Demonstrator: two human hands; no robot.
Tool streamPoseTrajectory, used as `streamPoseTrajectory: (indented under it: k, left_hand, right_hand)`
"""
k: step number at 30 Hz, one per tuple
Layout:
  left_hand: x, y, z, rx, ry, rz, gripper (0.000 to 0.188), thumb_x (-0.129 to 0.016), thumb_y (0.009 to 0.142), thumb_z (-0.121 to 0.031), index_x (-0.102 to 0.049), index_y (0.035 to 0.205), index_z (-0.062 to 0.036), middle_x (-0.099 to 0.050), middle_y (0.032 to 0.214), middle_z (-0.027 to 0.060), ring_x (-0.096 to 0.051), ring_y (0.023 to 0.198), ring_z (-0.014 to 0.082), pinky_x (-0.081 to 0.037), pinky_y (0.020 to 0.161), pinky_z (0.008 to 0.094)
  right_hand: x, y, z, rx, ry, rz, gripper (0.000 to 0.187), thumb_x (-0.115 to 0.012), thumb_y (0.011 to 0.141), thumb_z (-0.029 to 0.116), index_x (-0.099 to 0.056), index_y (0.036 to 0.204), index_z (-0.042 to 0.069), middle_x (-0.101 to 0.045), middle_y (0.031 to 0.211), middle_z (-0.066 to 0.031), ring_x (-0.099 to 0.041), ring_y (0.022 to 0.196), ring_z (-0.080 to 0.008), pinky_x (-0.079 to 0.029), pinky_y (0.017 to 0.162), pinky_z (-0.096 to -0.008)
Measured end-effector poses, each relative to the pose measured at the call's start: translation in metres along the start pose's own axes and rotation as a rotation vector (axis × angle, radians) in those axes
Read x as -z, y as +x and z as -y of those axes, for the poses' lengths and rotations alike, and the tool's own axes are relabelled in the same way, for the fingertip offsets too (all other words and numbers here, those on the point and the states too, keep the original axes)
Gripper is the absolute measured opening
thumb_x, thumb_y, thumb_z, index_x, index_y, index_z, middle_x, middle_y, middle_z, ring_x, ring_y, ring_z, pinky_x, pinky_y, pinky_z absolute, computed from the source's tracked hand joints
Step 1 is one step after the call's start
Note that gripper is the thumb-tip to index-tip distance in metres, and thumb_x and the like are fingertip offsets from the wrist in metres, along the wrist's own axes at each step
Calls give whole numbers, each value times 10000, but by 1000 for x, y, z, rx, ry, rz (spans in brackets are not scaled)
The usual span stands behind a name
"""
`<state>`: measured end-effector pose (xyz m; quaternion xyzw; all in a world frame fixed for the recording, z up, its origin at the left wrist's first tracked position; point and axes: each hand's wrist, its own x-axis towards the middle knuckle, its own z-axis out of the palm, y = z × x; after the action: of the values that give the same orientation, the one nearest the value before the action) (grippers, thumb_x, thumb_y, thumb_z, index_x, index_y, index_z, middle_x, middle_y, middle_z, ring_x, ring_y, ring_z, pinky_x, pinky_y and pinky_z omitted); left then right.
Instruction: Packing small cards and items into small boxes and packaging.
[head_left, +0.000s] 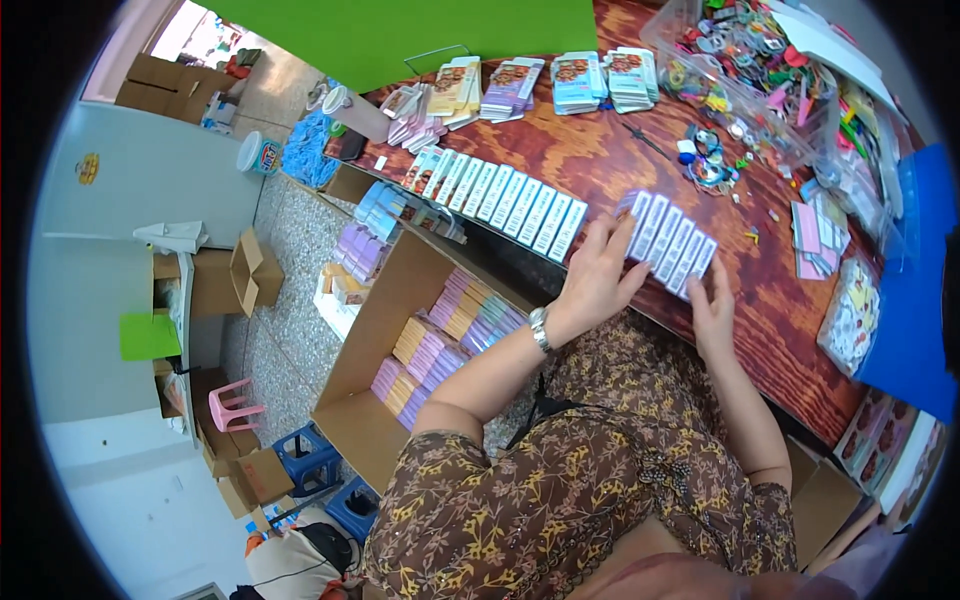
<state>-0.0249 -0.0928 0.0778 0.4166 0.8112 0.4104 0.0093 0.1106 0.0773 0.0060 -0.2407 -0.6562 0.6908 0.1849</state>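
A short row of small purple-and-white boxes (668,240) stands at the table's near edge, between my two hands. My left hand (600,262), with a silver watch (540,328) on its wrist, grips the left end of the row, fingers over the boxes and thumb along the near side. At the right end, the fingers of my right hand (713,312) press against the last box. To the left, a longer row of white boxes with teal edges (500,198) lines the same edge. Its right end comes close to my left hand.
Stacks of printed cards (575,82) lie along the table's (770,330) far side. Clear plastic bins of small trinkets (740,60) fill the far right. An open carton (350,400) of packed colored boxes stands below the edge at left, near my left forearm.
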Motion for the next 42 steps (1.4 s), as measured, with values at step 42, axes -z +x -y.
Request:
streamPoseTrajectory:
  k: [42]
  left_hand:
    - [139,241,315,810,792,187,939,-695,697,-766,-668,1195,30,-692,1205,182,-677,1120,305,-518,958,417]
  right_hand:
    - [-56,54,24,-104,-212,312,505,-581,1012,71,-418,1483,-11,-633,1174,-94,-621,1000,-137,-510,873,-286]
